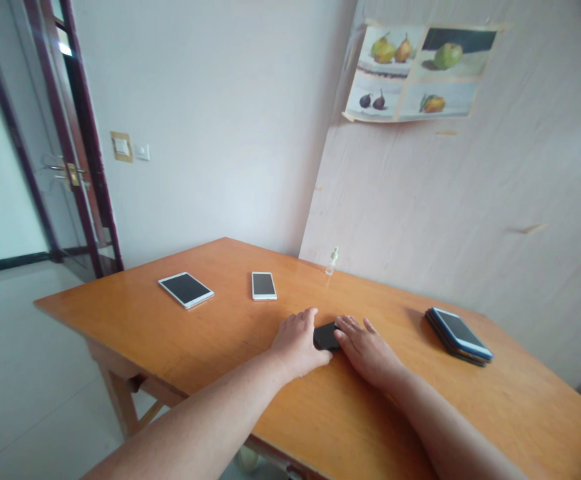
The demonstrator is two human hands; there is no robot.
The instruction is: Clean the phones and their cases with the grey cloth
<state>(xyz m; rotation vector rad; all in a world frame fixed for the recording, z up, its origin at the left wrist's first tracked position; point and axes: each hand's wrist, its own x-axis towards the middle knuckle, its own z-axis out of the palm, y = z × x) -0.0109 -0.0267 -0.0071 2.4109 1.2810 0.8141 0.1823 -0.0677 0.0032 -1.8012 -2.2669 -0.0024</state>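
Observation:
A black phone-like device [326, 337] lies flat on the wooden table [210, 340], between my two hands. My left hand [298, 341] curves round its left end, thumb on the near side and fingers on the far side. Over the right end, the fingers and thumb of my right hand [365, 348] rest on the device and hide that part. Farther back on the table is a white smartphone [263, 285] with a dark screen. A white tablet [186, 289] lies to the left of it.
At the right is a stack of dark tablets or cases with a blue-edged white tablet [461, 331] on top. A small clear pump bottle [332, 261] stands by the back edge. Fruit pictures [423, 73] hang on the wall board; a door [68, 160] is at the left.

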